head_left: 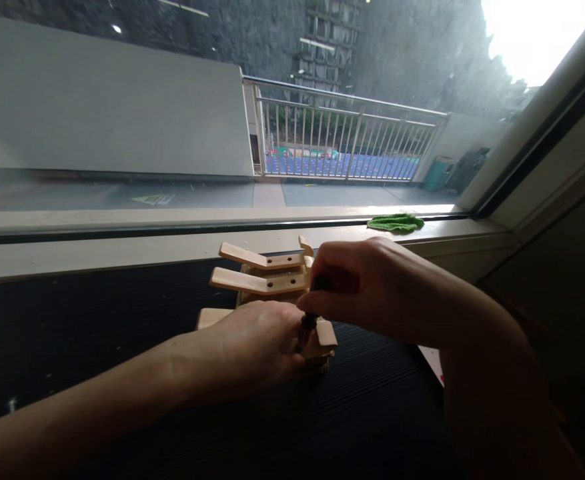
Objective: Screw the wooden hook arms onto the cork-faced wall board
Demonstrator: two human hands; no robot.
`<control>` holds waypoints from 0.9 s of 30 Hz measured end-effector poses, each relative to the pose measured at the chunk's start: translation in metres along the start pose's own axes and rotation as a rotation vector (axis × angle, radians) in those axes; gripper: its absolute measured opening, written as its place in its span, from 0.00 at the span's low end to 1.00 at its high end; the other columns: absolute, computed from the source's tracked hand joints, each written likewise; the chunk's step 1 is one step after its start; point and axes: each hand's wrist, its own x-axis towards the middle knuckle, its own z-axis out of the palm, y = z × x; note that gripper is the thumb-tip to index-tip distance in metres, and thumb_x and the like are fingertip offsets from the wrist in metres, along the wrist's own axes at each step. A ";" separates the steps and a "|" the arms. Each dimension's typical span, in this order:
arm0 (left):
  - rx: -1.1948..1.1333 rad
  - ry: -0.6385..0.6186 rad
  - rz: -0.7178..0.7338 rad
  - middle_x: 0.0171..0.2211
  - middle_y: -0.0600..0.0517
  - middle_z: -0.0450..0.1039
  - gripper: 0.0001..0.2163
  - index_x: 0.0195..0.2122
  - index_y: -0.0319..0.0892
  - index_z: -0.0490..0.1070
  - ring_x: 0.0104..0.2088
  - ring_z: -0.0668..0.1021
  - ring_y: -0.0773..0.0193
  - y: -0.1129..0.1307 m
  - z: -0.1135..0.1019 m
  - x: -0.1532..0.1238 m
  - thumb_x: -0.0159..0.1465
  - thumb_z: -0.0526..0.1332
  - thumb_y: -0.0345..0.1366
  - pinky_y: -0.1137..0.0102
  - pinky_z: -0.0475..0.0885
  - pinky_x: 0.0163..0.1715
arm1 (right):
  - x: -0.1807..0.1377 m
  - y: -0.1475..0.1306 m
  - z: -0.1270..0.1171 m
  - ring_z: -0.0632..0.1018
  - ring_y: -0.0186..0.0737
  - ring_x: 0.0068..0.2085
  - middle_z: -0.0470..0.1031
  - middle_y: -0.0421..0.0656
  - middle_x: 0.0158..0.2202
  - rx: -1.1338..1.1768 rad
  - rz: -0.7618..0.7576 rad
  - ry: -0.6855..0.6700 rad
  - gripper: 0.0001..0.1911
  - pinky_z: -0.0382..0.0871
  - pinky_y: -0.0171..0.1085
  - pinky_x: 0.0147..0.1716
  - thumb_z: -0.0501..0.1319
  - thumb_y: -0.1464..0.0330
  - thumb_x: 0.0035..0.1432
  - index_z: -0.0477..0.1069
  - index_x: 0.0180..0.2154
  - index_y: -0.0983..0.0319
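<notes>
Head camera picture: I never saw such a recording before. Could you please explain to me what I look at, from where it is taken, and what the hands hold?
There is no machine here. A person wears one camera on the head, so you look forward and down at their own two bare hands. The left hand comes in from the lower left and closes over a wooden model, a small build of pale slats with holes. The right hand pinches a small dark tool that points down at the model; which tool it is I cannot tell. The model stands on a dark ribbed surface in front of a window. On the sill lies a green cloth. Outside you see a metal railing.
</notes>
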 end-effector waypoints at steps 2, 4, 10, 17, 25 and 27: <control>0.028 0.015 0.008 0.21 0.57 0.67 0.11 0.24 0.43 0.68 0.21 0.67 0.70 -0.003 0.002 0.001 0.61 0.58 0.41 0.75 0.56 0.19 | 0.001 -0.002 0.002 0.64 0.27 0.23 0.67 0.34 0.23 -0.012 -0.009 -0.004 0.11 0.51 0.31 0.21 0.59 0.60 0.59 0.70 0.30 0.60; 0.031 0.029 0.043 0.23 0.56 0.69 0.10 0.25 0.43 0.69 0.22 0.68 0.70 -0.005 0.003 0.001 0.61 0.57 0.41 0.74 0.57 0.21 | 0.001 -0.002 0.002 0.65 0.28 0.24 0.69 0.34 0.25 -0.003 -0.014 -0.040 0.08 0.52 0.31 0.22 0.58 0.61 0.60 0.71 0.34 0.58; -0.039 0.011 0.047 0.27 0.58 0.72 0.08 0.28 0.44 0.70 0.25 0.71 0.70 0.001 -0.002 -0.001 0.61 0.58 0.40 0.75 0.59 0.23 | -0.006 0.002 -0.003 0.70 0.29 0.27 0.73 0.33 0.29 0.087 -0.030 -0.095 0.13 0.56 0.31 0.25 0.59 0.68 0.58 0.71 0.46 0.53; -0.017 0.020 0.040 0.21 0.59 0.67 0.11 0.23 0.43 0.66 0.19 0.65 0.73 0.004 -0.002 -0.001 0.62 0.57 0.39 0.76 0.55 0.18 | -0.003 0.005 -0.004 0.69 0.28 0.26 0.71 0.33 0.26 0.028 -0.033 -0.063 0.08 0.56 0.31 0.24 0.60 0.65 0.58 0.72 0.41 0.58; -0.037 0.026 0.017 0.25 0.58 0.70 0.09 0.27 0.44 0.69 0.21 0.68 0.72 -0.001 0.001 -0.001 0.61 0.59 0.41 0.75 0.57 0.19 | 0.000 0.005 0.001 0.63 0.27 0.22 0.67 0.33 0.22 -0.013 0.020 -0.009 0.12 0.52 0.31 0.21 0.59 0.59 0.59 0.69 0.29 0.61; -0.046 0.007 0.043 0.25 0.58 0.70 0.08 0.27 0.44 0.70 0.22 0.69 0.71 -0.001 0.000 -0.001 0.61 0.58 0.40 0.76 0.59 0.21 | -0.001 0.005 0.000 0.67 0.28 0.24 0.70 0.33 0.25 0.027 0.017 -0.043 0.08 0.54 0.31 0.23 0.59 0.61 0.59 0.71 0.36 0.59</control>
